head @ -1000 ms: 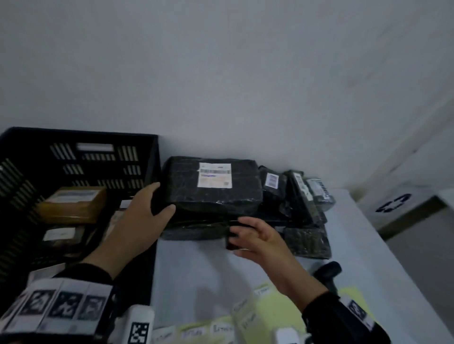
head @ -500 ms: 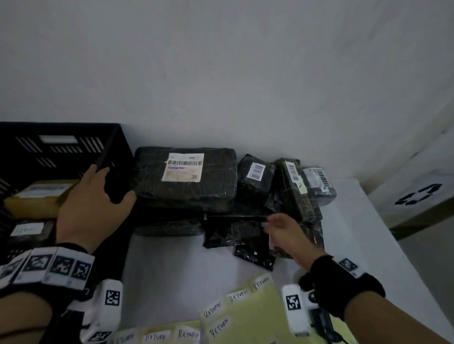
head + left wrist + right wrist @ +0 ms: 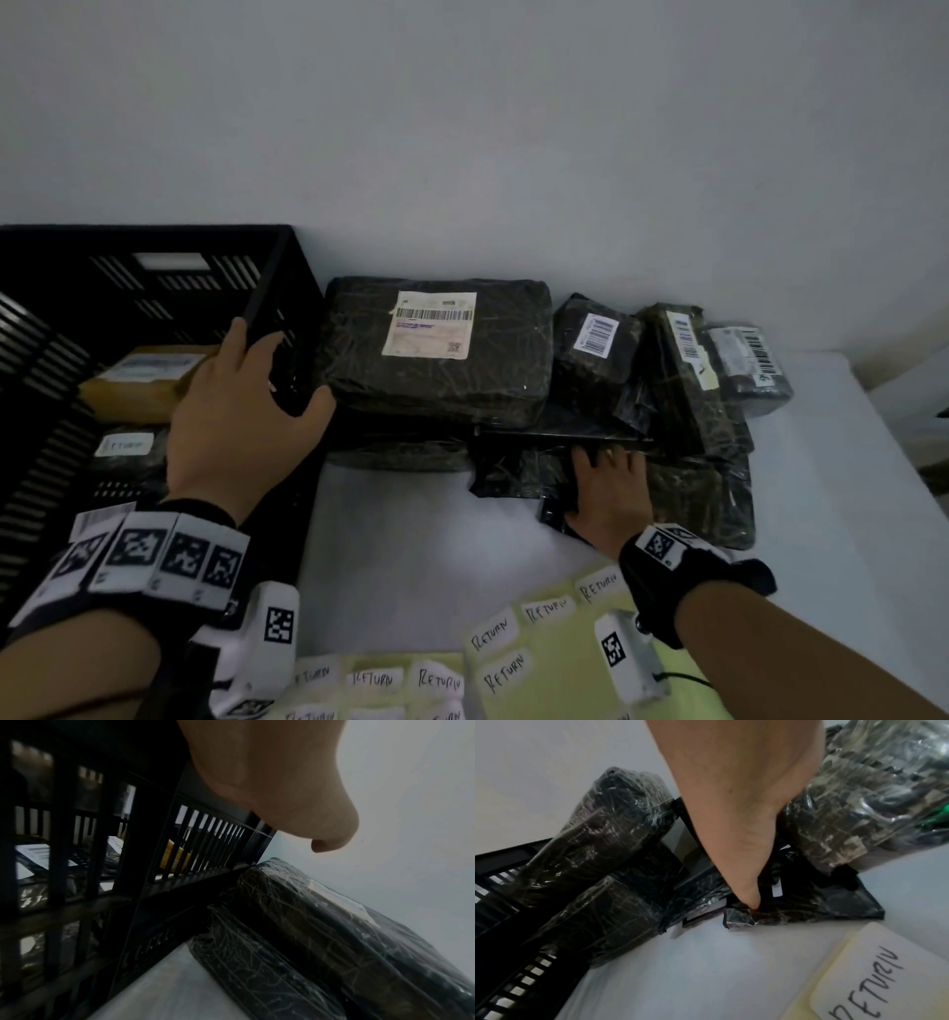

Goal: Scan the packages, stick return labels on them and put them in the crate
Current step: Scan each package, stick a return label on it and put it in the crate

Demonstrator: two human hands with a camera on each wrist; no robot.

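My left hand grips the right rim of the black crate, fingers over the inside, thumb outside. Beside the crate a large black-wrapped package with a shipping label lies on top of another one. My right hand lies flat on a thin black package at the foot of the pile. Its fingertips are hidden under the package above. In the right wrist view the thumb presses on that thin package. Yellow sheets of RETURN labels lie near me.
Three small barcoded packages lean at the back right over a wrapped block. The crate holds a brown parcel and a package marked RETURN. The white table ends at the right; a wall stands close behind.
My left hand left the large package and took the crate's rim. My right hand pushed forward onto the thin black package under the pile. The head view dropped closer.
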